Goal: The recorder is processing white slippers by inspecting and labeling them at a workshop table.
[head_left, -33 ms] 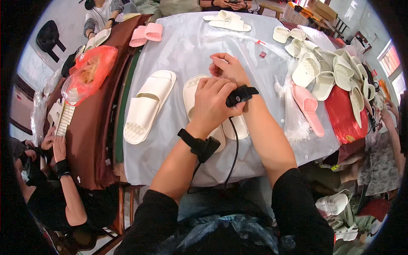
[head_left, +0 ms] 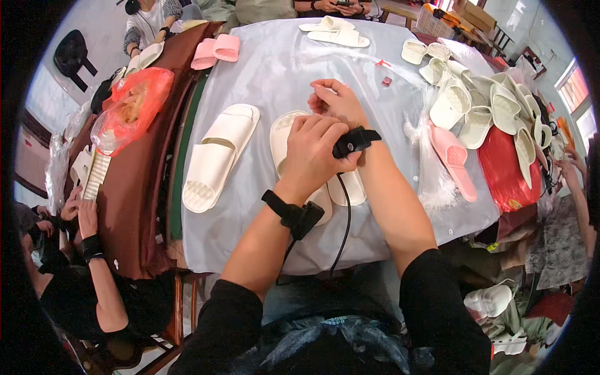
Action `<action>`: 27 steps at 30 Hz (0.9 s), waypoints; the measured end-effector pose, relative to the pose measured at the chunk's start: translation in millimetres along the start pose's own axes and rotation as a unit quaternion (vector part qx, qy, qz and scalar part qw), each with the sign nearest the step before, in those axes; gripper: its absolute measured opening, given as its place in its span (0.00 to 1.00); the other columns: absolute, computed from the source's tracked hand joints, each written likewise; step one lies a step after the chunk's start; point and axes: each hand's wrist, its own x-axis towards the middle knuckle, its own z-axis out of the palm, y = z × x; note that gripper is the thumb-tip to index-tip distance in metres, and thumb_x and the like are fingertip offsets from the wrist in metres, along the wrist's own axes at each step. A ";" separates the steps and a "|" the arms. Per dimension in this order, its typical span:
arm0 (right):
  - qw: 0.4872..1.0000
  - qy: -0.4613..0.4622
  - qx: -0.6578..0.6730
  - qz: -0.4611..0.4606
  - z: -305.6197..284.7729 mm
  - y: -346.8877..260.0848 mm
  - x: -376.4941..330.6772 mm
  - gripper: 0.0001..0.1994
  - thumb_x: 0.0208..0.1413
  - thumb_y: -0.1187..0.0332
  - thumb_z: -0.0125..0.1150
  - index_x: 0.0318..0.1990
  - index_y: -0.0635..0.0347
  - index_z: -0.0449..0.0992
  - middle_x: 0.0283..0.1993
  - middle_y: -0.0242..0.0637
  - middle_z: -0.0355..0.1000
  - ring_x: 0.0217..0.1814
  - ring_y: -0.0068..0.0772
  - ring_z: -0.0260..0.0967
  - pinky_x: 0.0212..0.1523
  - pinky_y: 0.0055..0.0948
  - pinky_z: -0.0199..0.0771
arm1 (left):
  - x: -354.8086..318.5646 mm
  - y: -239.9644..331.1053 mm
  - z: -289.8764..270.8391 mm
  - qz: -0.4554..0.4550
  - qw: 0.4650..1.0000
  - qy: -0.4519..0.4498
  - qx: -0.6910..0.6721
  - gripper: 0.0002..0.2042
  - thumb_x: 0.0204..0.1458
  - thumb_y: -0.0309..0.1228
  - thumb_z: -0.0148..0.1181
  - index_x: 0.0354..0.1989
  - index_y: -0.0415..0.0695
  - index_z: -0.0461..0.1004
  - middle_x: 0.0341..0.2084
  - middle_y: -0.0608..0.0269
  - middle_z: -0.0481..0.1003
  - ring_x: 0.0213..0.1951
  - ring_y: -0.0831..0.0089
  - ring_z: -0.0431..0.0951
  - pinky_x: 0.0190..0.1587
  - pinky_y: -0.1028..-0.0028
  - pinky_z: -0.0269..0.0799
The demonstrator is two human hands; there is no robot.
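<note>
At the table's left edge a red plastic bag [head_left: 131, 106] sits on a brown cloth [head_left: 134, 206]. Open grey sheeting [head_left: 275, 69] lies around a lone cream slipper [head_left: 220, 156]. The left hand [head_left: 315, 153] presses, fingers curled down, onto a second cream slipper [head_left: 294, 134] lying sole-up near the front edge. The right hand [head_left: 337, 100], just beyond, pinches something small (too hidden to name). Right of them lie clear wrapping [head_left: 431, 169], a pink slipper [head_left: 453, 159] and a cream slipper heap [head_left: 494, 106], crowding that edge.
</note>
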 end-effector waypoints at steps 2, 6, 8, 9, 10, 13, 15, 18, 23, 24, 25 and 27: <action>0.999 0.011 -0.036 -0.016 -2.4 1.6 -0.8 0.10 0.62 0.68 0.57 0.45 0.64 0.73 0.31 0.38 0.75 0.32 0.25 0.71 0.36 0.24 0.72 | -1.3 -1.7 0.3 -0.006 1.000 -0.003 -0.008 0.17 0.29 0.32 0.72 0.30 0.44 0.75 0.30 0.63 0.77 0.35 0.63 0.77 0.44 0.63 0.69; 0.989 0.009 -0.145 -0.030 -8.3 -0.5 -1.3 0.09 0.62 0.69 0.56 0.44 0.65 0.72 0.32 0.41 0.76 0.32 0.26 0.72 0.36 0.26 0.73 | -1.8 -5.3 2.2 -0.001 1.000 0.016 -0.026 0.17 0.29 0.33 0.73 0.29 0.44 0.75 0.27 0.63 0.77 0.33 0.64 0.77 0.41 0.64 0.70; 0.965 -0.017 -0.254 -0.063 -13.5 -4.2 0.9 0.09 0.61 0.69 0.56 0.43 0.65 0.72 0.31 0.42 0.76 0.31 0.26 0.72 0.36 0.26 0.73 | -1.9 -5.9 2.5 -0.016 0.999 -0.005 -0.031 0.17 0.30 0.36 0.74 0.29 0.45 0.76 0.26 0.65 0.77 0.32 0.66 0.77 0.40 0.66 0.69; 0.949 -0.039 -0.298 -0.090 -16.1 -5.2 1.7 0.09 0.61 0.69 0.56 0.43 0.65 0.72 0.31 0.43 0.76 0.30 0.26 0.72 0.36 0.26 0.73 | -1.9 -5.8 1.8 -0.023 0.999 -0.015 -0.033 0.17 0.31 0.37 0.75 0.29 0.46 0.76 0.26 0.65 0.77 0.31 0.67 0.77 0.39 0.67 0.69; 0.904 -0.041 -0.410 -0.112 -20.3 -6.8 1.8 0.08 0.56 0.70 0.58 0.40 0.64 0.72 0.32 0.43 0.75 0.32 0.31 0.73 0.36 0.30 0.73 | -2.4 -5.3 0.1 -0.045 0.997 -0.035 -0.043 0.16 0.33 0.38 0.75 0.29 0.46 0.76 0.25 0.65 0.77 0.30 0.68 0.77 0.38 0.67 0.69; 0.630 -0.079 -0.725 -0.267 -29.4 -4.3 -1.1 0.09 0.50 0.68 0.58 0.37 0.62 0.72 0.33 0.41 0.74 0.36 0.39 0.73 0.36 0.37 0.72 | -3.0 -1.9 -4.9 -0.091 0.992 -0.058 -0.072 0.14 0.37 0.38 0.75 0.29 0.46 0.77 0.22 0.65 0.77 0.27 0.69 0.77 0.35 0.69 0.70; 0.547 -0.108 -0.752 -0.353 -31.4 -0.6 -3.4 0.10 0.47 0.65 0.59 0.36 0.59 0.73 0.33 0.39 0.73 0.39 0.42 0.72 0.37 0.41 0.69 | -0.8 1.1 -4.5 -0.093 0.991 -0.024 -0.098 0.13 0.40 0.36 0.74 0.29 0.45 0.77 0.20 0.64 0.76 0.26 0.69 0.77 0.33 0.69 0.71; 0.411 -0.139 -0.822 -0.369 -23.0 7.7 -7.7 0.09 0.48 0.63 0.59 0.34 0.56 0.74 0.32 0.37 0.72 0.38 0.39 0.70 0.38 0.39 0.66 | 0.5 8.1 -1.0 -0.099 0.982 -0.003 -0.160 0.10 0.41 0.32 0.73 0.29 0.44 0.78 0.21 0.64 0.76 0.26 0.67 0.77 0.31 0.69 0.71; 0.195 -0.111 -0.931 -0.288 4.4 16.7 -25.4 0.09 0.52 0.61 0.55 0.33 0.55 0.76 0.30 0.36 0.70 0.34 0.40 0.64 0.38 0.43 0.61 | 4.0 6.1 -7.9 -0.083 0.978 -0.003 -0.192 0.08 0.43 0.25 0.72 0.32 0.42 0.79 0.29 0.59 0.78 0.33 0.64 0.78 0.38 0.71 0.74; 0.148 -0.100 -0.947 -0.267 7.9 16.3 -29.1 0.09 0.52 0.61 0.55 0.33 0.55 0.76 0.30 0.36 0.70 0.34 0.40 0.64 0.38 0.43 0.61 | 4.4 5.0 -9.7 -0.099 0.974 -0.016 -0.202 0.08 0.43 0.25 0.71 0.31 0.41 0.79 0.31 0.58 0.77 0.36 0.63 0.79 0.40 0.70 0.75; 0.125 -0.099 -0.953 -0.259 11.1 15.5 -32.3 0.09 0.52 0.61 0.55 0.33 0.55 0.76 0.30 0.36 0.70 0.35 0.41 0.64 0.38 0.43 0.61 | 5.3 3.2 -11.6 -0.076 0.976 -0.018 -0.205 0.08 0.43 0.25 0.71 0.31 0.41 0.79 0.32 0.58 0.77 0.39 0.62 0.78 0.42 0.69 0.74; 0.103 -0.104 -0.957 -0.252 16.0 13.5 -37.6 0.09 0.53 0.61 0.55 0.33 0.55 0.76 0.31 0.37 0.70 0.35 0.41 0.64 0.37 0.44 0.61 | 5.7 -0.9 -17.0 -0.061 0.974 -0.041 -0.213 0.07 0.42 0.24 0.70 0.30 0.40 0.79 0.34 0.58 0.76 0.46 0.61 0.77 0.47 0.67 0.73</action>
